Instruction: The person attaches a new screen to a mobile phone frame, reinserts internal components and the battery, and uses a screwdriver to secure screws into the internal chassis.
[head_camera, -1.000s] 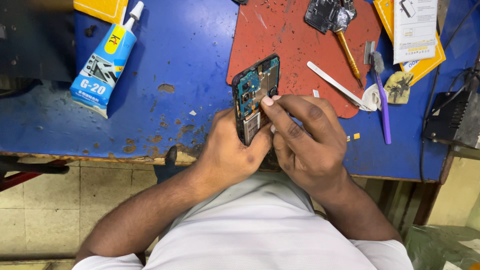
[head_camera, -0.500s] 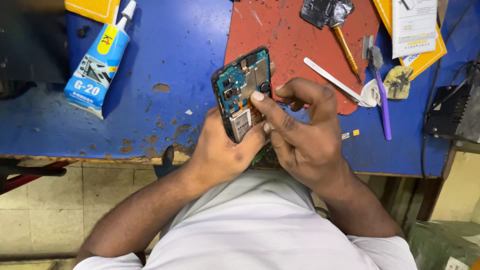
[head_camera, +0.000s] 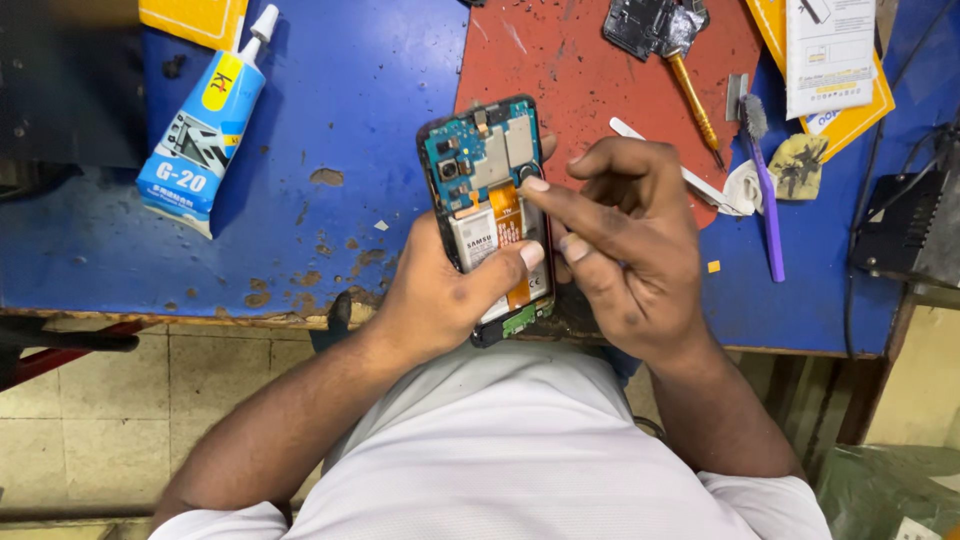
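A: Opened phone (head_camera: 487, 205), back cover off, is held just above the near edge of the bench (head_camera: 330, 120), tilted, over the red work mat (head_camera: 590, 70). Blue circuit board, camera module, battery and orange flex cable are all exposed.

B: Grip?

A: Left hand (head_camera: 440, 295) cradles it from below and the left, fingers (head_camera: 515, 258) clamped on the phone, thumb lying across the battery. Right hand (head_camera: 625, 245) comes in from the right; its fingers are drawn together, with the forefinger tip pressing on the board near the right edge. I cannot tell whether a small part sits under that fingertip.

B: Progress?

A: My judgement: disassembly is done as far as the cover. Board, battery and flex look seated. Nothing appears lifted out, so any internal work is left, and the closing-up too.

B: Surroundings?

A: Far left, a blue-and-white glue tube (head_camera: 205, 125), lying capped. On the mat's far edge, a dark removed part (head_camera: 650, 25) with a yellow-handled tool (head_camera: 695, 100). To the right, a white spudger (head_camera: 690, 175), a purple brush (head_camera: 765, 190), and yellow packets (head_camera: 830, 60). A black box (head_camera: 905, 230) sits far right.

B: Obstructions?

A: None near the phone. The tools lie right of the right hand, within reach.
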